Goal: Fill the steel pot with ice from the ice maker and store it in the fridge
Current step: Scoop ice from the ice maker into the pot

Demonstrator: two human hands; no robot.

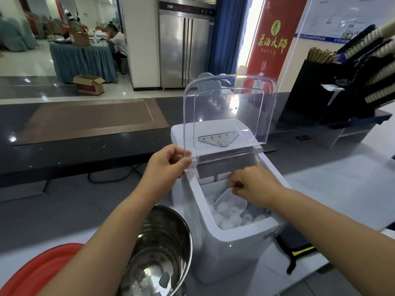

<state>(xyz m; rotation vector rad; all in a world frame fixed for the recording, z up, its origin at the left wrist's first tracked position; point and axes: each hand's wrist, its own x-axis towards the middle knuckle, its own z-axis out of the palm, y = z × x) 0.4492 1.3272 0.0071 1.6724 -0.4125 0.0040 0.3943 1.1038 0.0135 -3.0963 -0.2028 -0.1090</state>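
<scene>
Head view: our left hand pinches the raised clear lid; our right hand grips the scoop lying on ice in the ice maker. The steel pot stands just left, under our left forearm.

A red basin sits lower left, a cardboard box on the far floor, a red banner behind.

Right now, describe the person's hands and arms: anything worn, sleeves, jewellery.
The left hand and right hand are bare: no gloves, rings, watch or bracelet show. The left forearm and right forearm are uncovered to the frame's edge; no sleeve is in view.
</scene>
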